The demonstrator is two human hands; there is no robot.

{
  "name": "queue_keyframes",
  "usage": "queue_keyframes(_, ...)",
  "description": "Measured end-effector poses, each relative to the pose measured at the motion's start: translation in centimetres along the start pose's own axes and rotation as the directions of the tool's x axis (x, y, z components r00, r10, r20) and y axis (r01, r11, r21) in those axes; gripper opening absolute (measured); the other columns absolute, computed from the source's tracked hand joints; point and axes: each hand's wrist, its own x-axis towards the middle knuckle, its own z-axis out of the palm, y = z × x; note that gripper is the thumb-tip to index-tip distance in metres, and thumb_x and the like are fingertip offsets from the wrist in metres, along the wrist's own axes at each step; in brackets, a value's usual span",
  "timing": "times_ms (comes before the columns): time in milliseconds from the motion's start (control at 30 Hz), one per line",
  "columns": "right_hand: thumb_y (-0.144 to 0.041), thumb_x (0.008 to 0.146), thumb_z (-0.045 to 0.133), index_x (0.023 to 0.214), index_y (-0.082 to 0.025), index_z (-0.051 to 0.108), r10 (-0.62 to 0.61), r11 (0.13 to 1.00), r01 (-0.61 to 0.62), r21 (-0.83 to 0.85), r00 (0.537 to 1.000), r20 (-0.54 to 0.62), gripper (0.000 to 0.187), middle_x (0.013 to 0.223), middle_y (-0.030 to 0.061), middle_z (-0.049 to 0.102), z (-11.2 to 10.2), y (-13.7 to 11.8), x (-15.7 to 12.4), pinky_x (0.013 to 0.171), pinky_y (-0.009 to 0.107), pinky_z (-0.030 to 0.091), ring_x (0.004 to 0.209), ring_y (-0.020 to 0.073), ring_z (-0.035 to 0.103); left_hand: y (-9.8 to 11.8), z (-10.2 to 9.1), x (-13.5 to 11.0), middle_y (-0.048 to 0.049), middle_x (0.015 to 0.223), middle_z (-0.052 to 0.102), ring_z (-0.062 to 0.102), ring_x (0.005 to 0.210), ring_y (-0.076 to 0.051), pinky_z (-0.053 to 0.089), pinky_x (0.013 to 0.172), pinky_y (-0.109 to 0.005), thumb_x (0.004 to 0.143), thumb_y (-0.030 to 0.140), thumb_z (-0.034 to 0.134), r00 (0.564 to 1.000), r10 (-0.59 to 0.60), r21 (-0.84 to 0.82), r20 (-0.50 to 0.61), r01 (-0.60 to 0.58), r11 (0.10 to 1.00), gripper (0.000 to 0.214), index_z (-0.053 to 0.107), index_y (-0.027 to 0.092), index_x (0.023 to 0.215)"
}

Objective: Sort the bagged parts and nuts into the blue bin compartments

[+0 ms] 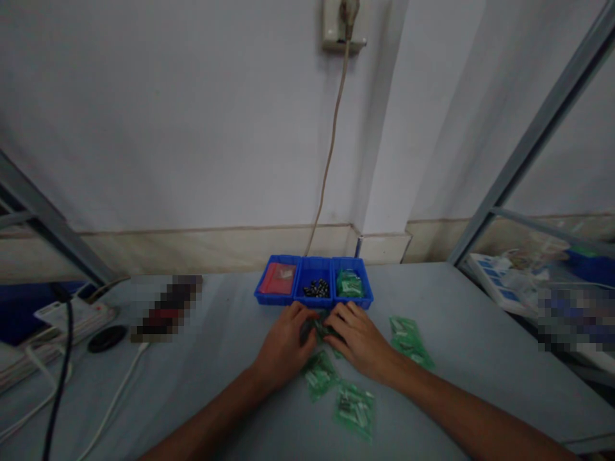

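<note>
My left hand (291, 342) and my right hand (358, 339) meet in front of the blue bins, fingers curled on a small green plastic bag (321, 325). Much of that bag is hidden by my fingers, and its contents are too dark to make out. Close below lie a green bag (321, 374) by my left wrist and another green bag (354, 408) with small light and dark pieces inside. More green bagging (410, 341) rests to the right of my right forearm.
Three joined blue bins (296, 302) hold a red packet (277, 278), small dark shiny parts (317, 289) and green bags (350, 283). On the left are a black round object (107, 339) and cables (120, 390). Metal frame posts (523, 150) flank the table (216, 397).
</note>
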Motion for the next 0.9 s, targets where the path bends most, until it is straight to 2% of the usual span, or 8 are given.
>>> queue_keyframes(167, -0.024, 0.107, 0.061, 0.103, -0.022, 0.069, 0.026, 0.998, -0.023, 0.053, 0.998, -0.051, 0.009, 0.111, 0.0092, 0.068, 0.1, 0.2, 0.1, 0.091, 0.045, 0.045, 0.103, 0.0281, 0.057, 0.2, 0.0, -0.3, -0.0099, 0.126, 0.065, 0.062, 0.119, -0.030, 0.052, 0.106, -0.048, 0.086, 0.014, 0.071, 0.997, 0.071, 0.048, 0.040, -0.073, 0.996, 0.037, 0.070, 0.024, 0.122)
queue_keyframes(267, -0.026, 0.109, 0.057, 0.103, -0.023, 0.069, 0.052, 0.982, -0.026, 0.189, 0.990, -0.132, 0.014, 0.105, 0.0072, 0.070, 0.4, 0.3, 0.1, 0.090, 0.042, 0.044, 0.101, 0.0261, 0.059, -0.1, 0.0, -0.2, -0.0090, 0.129, 0.065, 0.061, 0.120, -0.030, 0.052, 0.107, -0.048, 0.087, 0.020, 0.077, 0.996, 0.081, 0.024, 0.044, -0.082, 0.996, 0.038, 0.070, 0.026, 0.123)
queue_keyframes(400, -0.035, 0.113, 0.049, 0.104, -0.023, 0.068, 0.122, 0.908, -0.018, 0.418, 0.967, -0.225, 0.024, 0.098, 0.0056, 0.069, 0.6, 0.5, 0.2, 0.087, 0.037, 0.047, 0.097, 0.0233, 0.063, -0.3, 0.0, 0.1, -0.0065, 0.118, 0.070, 0.065, 0.114, -0.026, 0.051, 0.104, -0.041, 0.097, 0.026, 0.068, 0.998, 0.058, -0.100, -0.020, -0.060, 0.993, 0.014, 0.072, 0.025, 0.111)
queue_keyframes(500, -0.037, 0.114, 0.043, 0.106, -0.024, 0.068, 0.162, 0.895, -0.037, 0.445, 0.956, -0.246, 0.029, 0.098, 0.0059, 0.069, 0.5, 0.5, 0.2, 0.087, 0.036, 0.047, 0.096, 0.0234, 0.063, -0.1, 0.0, 0.3, -0.0035, 0.098, 0.072, 0.066, 0.089, -0.020, 0.053, 0.083, -0.033, 0.102, 0.034, 0.062, 0.997, -0.065, -0.200, -0.037, 0.057, 0.978, 0.015, 0.070, 0.022, 0.104)
queue_keyframes(600, -0.042, 0.112, 0.048, 0.111, -0.023, 0.067, 0.173, 0.891, -0.042, 0.453, 0.952, -0.252, 0.027, 0.099, 0.0062, 0.069, 0.4, 0.4, 0.1, 0.087, 0.037, 0.047, 0.097, 0.0240, 0.062, 0.1, 0.0, 0.3, 0.0003, 0.083, 0.068, 0.058, 0.069, -0.016, 0.046, 0.065, -0.027, 0.102, 0.040, 0.061, 0.987, -0.158, -0.254, -0.011, 0.150, 0.956, 0.021, 0.067, 0.021, 0.097)
queue_keyframes(733, -0.046, 0.107, 0.058, 0.097, -0.023, 0.066, 0.210, 0.884, -0.072, 0.463, 0.944, -0.254, 0.027, 0.089, 0.0032, 0.064, 0.5, 0.4, 0.2, 0.079, 0.034, 0.045, 0.087, 0.0222, 0.059, 0.5, 0.0, 0.2, 0.0025, 0.076, 0.061, 0.053, 0.067, -0.015, 0.042, 0.064, -0.026, 0.097, 0.043, 0.066, 0.985, -0.165, -0.272, -0.046, 0.147, 0.951, 0.026, 0.062, 0.021, 0.084)
queue_keyframes(833, -0.044, 0.108, 0.056, 0.083, -0.022, 0.060, 0.255, 0.852, -0.099, 0.514, 0.936, -0.241, 0.034, 0.079, 0.0002, 0.058, 0.7, 0.3, 0.3, 0.072, 0.031, 0.042, 0.077, 0.0190, 0.055, 0.9, -0.1, 0.2, 0.0012, 0.079, 0.063, 0.056, 0.070, -0.016, 0.045, 0.067, -0.026, 0.102, 0.046, 0.058, 0.989, -0.147, -0.332, 0.001, 0.139, 0.933, 0.029, 0.062, 0.021, 0.089)
queue_keyframes(900, -0.044, 0.108, 0.056, 0.082, -0.022, 0.057, 0.284, 0.824, -0.108, 0.557, 0.929, -0.239, 0.034, 0.078, -0.0009, 0.055, 0.7, 0.2, 0.4, 0.069, 0.030, 0.041, 0.075, 0.0179, 0.053, 1.1, -0.2, 0.3, -0.0001, 0.084, 0.065, 0.058, 0.073, -0.016, 0.046, 0.068, -0.027, 0.104, 0.046, 0.055, 0.989, -0.136, -0.381, 0.053, 0.146, 0.913, 0.028, 0.064, 0.020, 0.098)
